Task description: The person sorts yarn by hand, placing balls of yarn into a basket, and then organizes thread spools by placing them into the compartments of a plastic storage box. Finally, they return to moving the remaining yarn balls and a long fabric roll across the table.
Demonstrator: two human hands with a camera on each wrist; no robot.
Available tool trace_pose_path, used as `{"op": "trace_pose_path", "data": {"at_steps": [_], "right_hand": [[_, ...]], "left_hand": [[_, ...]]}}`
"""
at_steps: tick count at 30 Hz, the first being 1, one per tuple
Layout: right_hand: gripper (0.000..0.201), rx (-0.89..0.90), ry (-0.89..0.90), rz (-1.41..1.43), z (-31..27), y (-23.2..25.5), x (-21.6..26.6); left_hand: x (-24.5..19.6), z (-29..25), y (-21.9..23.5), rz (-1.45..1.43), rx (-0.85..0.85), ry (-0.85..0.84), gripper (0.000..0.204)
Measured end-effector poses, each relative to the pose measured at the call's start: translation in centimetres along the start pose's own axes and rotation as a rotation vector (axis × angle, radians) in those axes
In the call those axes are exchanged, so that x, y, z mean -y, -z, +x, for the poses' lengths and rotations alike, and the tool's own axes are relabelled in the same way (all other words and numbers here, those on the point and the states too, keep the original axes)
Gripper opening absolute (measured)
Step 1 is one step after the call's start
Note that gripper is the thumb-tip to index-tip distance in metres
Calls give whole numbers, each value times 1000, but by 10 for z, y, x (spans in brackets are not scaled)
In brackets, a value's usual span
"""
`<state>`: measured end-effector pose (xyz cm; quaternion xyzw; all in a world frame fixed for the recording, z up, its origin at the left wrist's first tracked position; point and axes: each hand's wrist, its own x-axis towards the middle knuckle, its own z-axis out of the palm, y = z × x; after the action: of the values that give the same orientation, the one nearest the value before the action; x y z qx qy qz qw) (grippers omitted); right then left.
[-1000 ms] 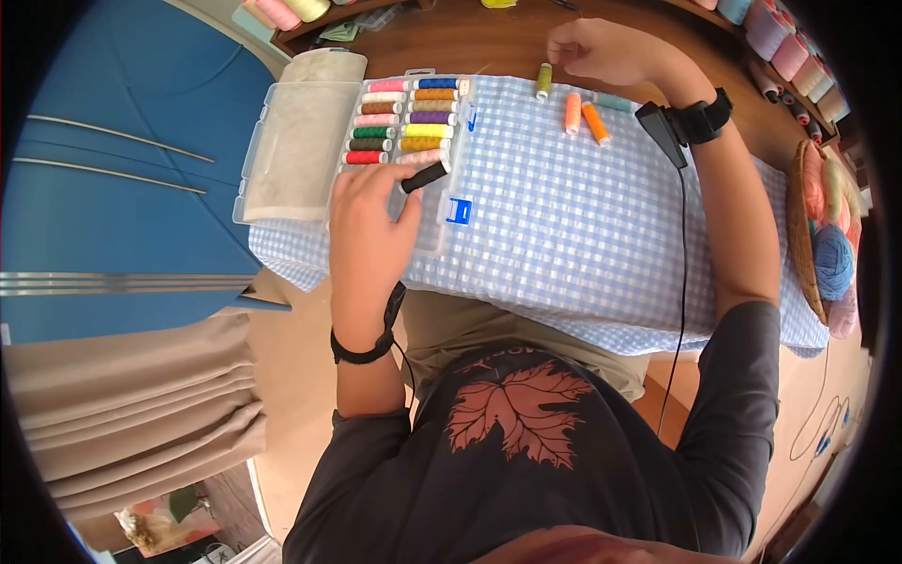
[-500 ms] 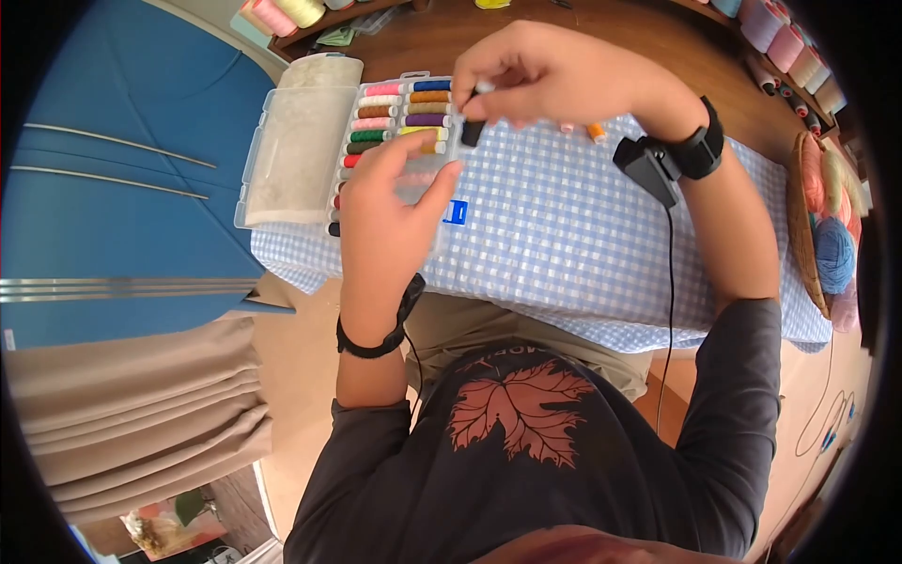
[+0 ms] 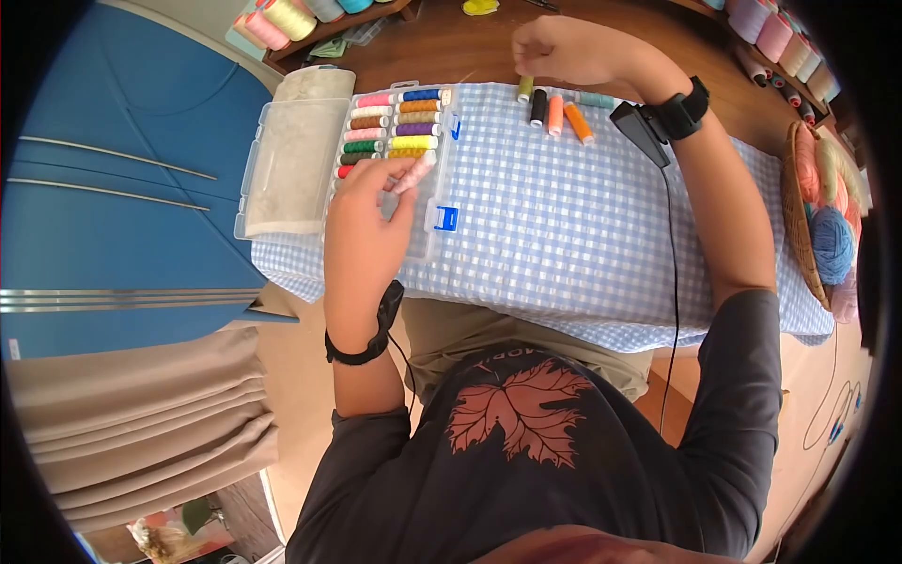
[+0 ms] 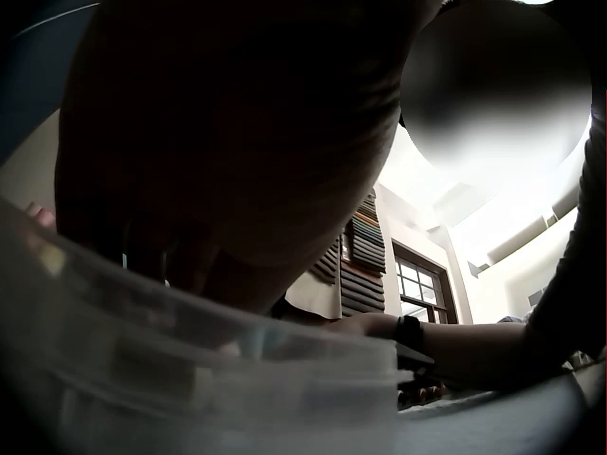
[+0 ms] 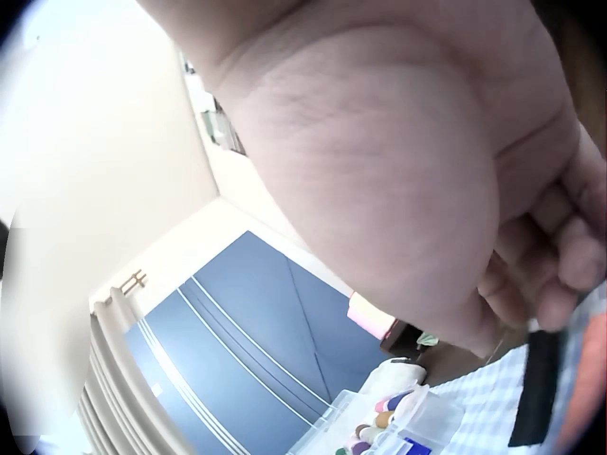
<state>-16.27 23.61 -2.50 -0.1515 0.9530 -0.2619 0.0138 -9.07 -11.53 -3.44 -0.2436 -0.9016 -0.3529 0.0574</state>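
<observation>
My left hand (image 3: 365,230) pinches a pale pink thread spool (image 3: 414,175) above the near part of the clear plastic case (image 3: 427,240), where coloured spools lie in two columns. Beyond the cloth's far edge, my right hand (image 3: 587,54) hangs over the olive spool (image 3: 525,89), fingers loosely curled, no spool visible in them. Beside the olive one lie a black spool (image 3: 538,108), a salmon spool (image 3: 555,116), an orange spool (image 3: 579,124) and a grey-blue spool (image 3: 596,99). The right wrist view shows the black spool (image 5: 540,389) just below my curled fingers (image 5: 560,270).
The case's lid (image 3: 296,169) lies folded back to the left with a pale roll (image 3: 319,83) behind it. A checked cloth (image 3: 564,235) covers the near tabletop. A yarn basket (image 3: 801,226) stands at the right edge; thread cones (image 3: 285,19) sit on shelves behind.
The black spool passed from my left hand to my right and now lies between the olive and salmon spools. My right hand moved back to the right; my left has picked up the pale pink spool.
</observation>
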Motion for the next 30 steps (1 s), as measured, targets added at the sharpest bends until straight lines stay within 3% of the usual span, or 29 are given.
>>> {"op": "trace_pose_path", "data": {"at_steps": [1, 3, 4, 6, 11, 14, 16, 20, 22, 23, 24, 25, 27, 30], "right_hand": [[30, 1, 1, 1, -4, 6, 13], [32, 258, -32, 353, -19, 22, 60], [32, 260, -30, 354, -22, 20, 70], [33, 305, 165, 431, -26, 16, 82], [26, 234, 115, 470, -30, 28, 81], [28, 356, 159, 690, -29, 40, 73], [27, 427, 303, 833, -27, 34, 73], [27, 366, 375, 723, -22, 35, 67], [24, 318, 81, 612, -32, 46, 72], [24, 317, 80, 613, -32, 45, 68], [21, 205, 107, 369, -31, 44, 59], [20, 92, 131, 127, -29, 42, 50], [21, 124, 47, 99, -13, 24, 21], [22, 186, -49, 123, -12, 7, 18]], "left_hand": [[-2, 1, -4, 0, 0, 1, 29], [-7, 4, -15, -350, -85, 98, 24], [-11, 5, -20, -349, -87, 101, 24], [-23, 10, -26, -535, -173, -27, 19], [-36, 18, -20, -574, -98, -120, 20], [-42, 27, -16, -554, -35, -154, 21], [-41, 34, -18, -553, -10, -154, 20], [-47, 41, -11, -447, 127, -241, 30], [-43, 43, 4, -337, 189, -285, 35], [-35, 45, 14, -120, 185, -358, 38], [-25, 46, 24, 97, 181, -429, 41], [-12, 49, 31, 178, 233, -404, 40], [10, 49, 37, 255, 259, -345, 38], [24, 47, 31, 331, 310, -260, 34]]}}
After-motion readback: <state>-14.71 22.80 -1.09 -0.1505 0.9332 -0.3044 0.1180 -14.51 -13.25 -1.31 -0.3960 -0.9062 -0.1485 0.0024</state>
